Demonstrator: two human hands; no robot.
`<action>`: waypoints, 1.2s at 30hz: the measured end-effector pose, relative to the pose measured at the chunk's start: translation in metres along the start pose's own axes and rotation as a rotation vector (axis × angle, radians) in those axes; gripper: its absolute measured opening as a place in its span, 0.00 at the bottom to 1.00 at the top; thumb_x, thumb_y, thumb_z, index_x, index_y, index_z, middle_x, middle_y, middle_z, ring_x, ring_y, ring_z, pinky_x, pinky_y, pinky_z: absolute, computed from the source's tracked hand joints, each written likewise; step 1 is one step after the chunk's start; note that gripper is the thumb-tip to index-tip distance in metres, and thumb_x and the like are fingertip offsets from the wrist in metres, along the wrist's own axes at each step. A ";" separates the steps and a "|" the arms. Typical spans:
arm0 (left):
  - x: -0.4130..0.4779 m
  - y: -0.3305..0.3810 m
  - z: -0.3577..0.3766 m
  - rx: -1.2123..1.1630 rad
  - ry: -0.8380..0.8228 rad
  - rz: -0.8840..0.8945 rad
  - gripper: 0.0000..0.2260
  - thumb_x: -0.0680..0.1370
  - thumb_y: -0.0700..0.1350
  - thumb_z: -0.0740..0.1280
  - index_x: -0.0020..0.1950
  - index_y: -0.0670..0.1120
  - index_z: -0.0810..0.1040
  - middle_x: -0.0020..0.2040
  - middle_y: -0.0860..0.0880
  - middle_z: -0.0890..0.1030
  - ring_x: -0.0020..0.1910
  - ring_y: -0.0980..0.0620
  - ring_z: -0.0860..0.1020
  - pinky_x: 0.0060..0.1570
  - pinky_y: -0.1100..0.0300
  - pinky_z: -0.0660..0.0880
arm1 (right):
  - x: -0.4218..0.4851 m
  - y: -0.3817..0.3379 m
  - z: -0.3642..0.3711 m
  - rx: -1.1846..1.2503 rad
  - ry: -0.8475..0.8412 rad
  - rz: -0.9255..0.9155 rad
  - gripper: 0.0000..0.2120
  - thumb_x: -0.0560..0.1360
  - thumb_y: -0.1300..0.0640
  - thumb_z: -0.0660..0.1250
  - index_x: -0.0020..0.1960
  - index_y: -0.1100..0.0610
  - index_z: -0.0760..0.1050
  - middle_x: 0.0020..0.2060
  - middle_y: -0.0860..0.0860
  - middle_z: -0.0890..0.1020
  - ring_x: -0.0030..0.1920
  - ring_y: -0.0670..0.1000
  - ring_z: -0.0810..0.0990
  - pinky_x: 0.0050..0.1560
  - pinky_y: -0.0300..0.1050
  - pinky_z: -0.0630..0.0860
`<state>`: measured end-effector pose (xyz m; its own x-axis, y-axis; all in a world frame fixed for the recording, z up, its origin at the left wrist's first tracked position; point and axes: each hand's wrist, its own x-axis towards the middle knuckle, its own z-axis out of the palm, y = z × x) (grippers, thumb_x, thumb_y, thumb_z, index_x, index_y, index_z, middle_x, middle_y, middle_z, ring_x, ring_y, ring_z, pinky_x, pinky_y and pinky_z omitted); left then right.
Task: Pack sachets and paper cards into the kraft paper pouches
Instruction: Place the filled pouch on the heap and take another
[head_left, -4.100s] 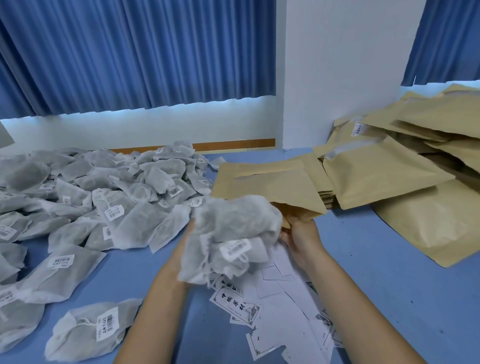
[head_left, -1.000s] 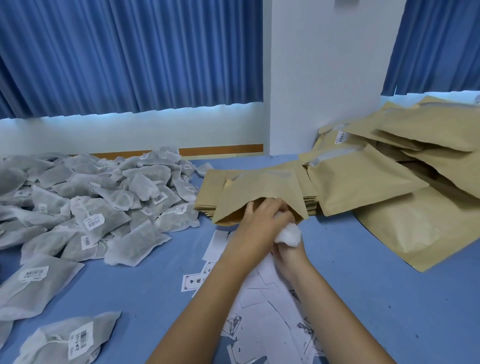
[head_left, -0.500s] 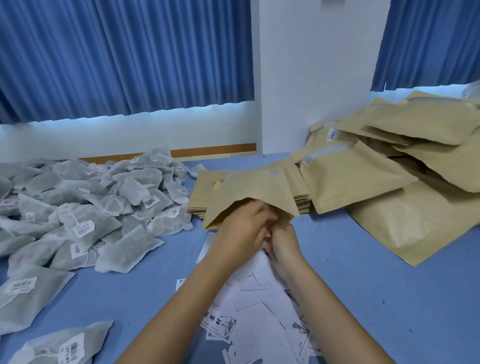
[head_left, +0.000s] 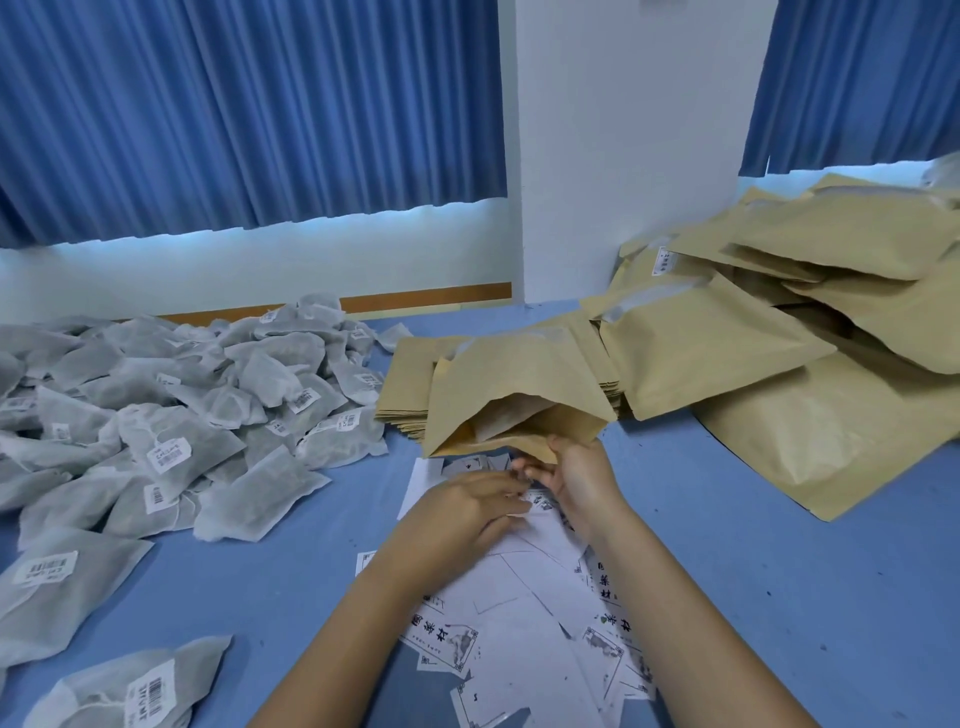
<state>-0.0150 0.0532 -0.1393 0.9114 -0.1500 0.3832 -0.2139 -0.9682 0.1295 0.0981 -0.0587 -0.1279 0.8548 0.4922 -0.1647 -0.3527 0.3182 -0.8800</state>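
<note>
1. Blue tabletop (head_left: 779, 571) is shown from above, with blue curtains (head_left: 234, 114) and a white pillar (head_left: 623, 156) behind its far edge.
2. Grey mesh sachets (head_left: 208, 415), each bearing a barcode label, are heaped along the left edge of the table, from the far side down to the near left corner.
3. A flat stack of empty pouches (head_left: 405, 384) is seen at the middle of the table; filled pouches (head_left: 831, 338) are piled toward the far right corner.
4. One open pouch (head_left: 519, 374) is propped on that stack, its mouth turned toward the near edge. A pale shape inside the mouth appears to be a sachet.
5. Paper cards (head_left: 519, 623) are scattered from just below the pouch mouth to the near edge, some printed side up.
6. The lower lip of the open pouch is pinched by the right hand (head_left: 576, 478).
7. The left hand (head_left: 467, 509) is laid palm down on the paper cards, fingers loosely bent, fingertips close to the right hand. Whether a card is held cannot be told.
</note>
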 end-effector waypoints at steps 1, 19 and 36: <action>-0.002 0.000 -0.003 -0.031 0.045 -0.021 0.11 0.82 0.46 0.61 0.57 0.46 0.82 0.58 0.53 0.80 0.58 0.57 0.76 0.57 0.73 0.64 | 0.001 0.000 -0.001 0.002 0.005 0.002 0.12 0.81 0.66 0.52 0.59 0.70 0.70 0.34 0.61 0.81 0.27 0.52 0.80 0.31 0.41 0.77; 0.107 0.007 -0.046 -0.305 0.044 -1.063 0.14 0.79 0.43 0.63 0.64 0.43 0.72 0.61 0.41 0.75 0.59 0.42 0.75 0.54 0.58 0.74 | -0.015 -0.001 0.013 -0.241 -0.139 -0.063 0.08 0.81 0.67 0.52 0.54 0.67 0.70 0.24 0.54 0.79 0.21 0.50 0.74 0.24 0.40 0.70; 0.029 0.043 -0.012 0.362 0.410 -0.381 0.26 0.65 0.32 0.73 0.63 0.43 0.78 0.62 0.43 0.78 0.63 0.43 0.76 0.60 0.45 0.73 | -0.016 0.001 0.011 0.075 -0.292 -0.036 0.13 0.77 0.66 0.53 0.43 0.66 0.76 0.41 0.59 0.80 0.40 0.53 0.80 0.38 0.43 0.79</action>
<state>-0.0020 0.0095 -0.1112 0.6771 0.2354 0.6972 0.2936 -0.9552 0.0374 0.0799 -0.0581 -0.1210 0.7255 0.6882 0.0109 -0.3603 0.3933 -0.8459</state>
